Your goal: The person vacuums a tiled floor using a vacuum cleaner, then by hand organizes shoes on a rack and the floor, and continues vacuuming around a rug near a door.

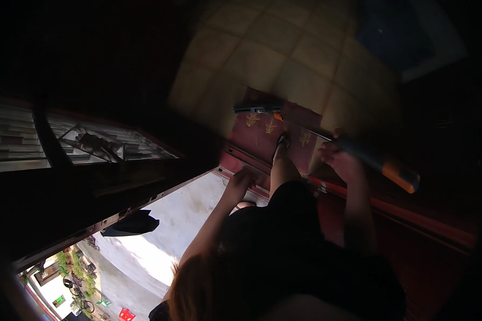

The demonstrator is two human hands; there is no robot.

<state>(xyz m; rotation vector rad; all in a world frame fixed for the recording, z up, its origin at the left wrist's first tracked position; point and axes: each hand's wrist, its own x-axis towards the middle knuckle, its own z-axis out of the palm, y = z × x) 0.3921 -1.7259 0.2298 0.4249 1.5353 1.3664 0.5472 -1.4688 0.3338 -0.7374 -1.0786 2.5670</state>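
In the head view, dim light falls on a long-handled tool [322,134] held in the right hand [338,159], its fingers wrapped around the smooth, dark, cylindrical grip section. From that hold the tool runs both ways: just to the right, the handle ends in a rounded orange-and-dark butt [404,177]; forward and to the left, a thin, shiny metallic tube slopes away to an orange joint [278,116] and a flat, bar-shaped dark head [251,108], well apart from the fingers. That head is over a dull red mat [260,138] with yellow markings, whose near corner is close to the grip. Farther ahead spread square, tan floor tiles [257,59]. To the left of the grip and slightly nearer the body, the left hand [242,184] hangs relaxed and empty, fingers loosely bent, above a red, hard-edged sill [261,175].
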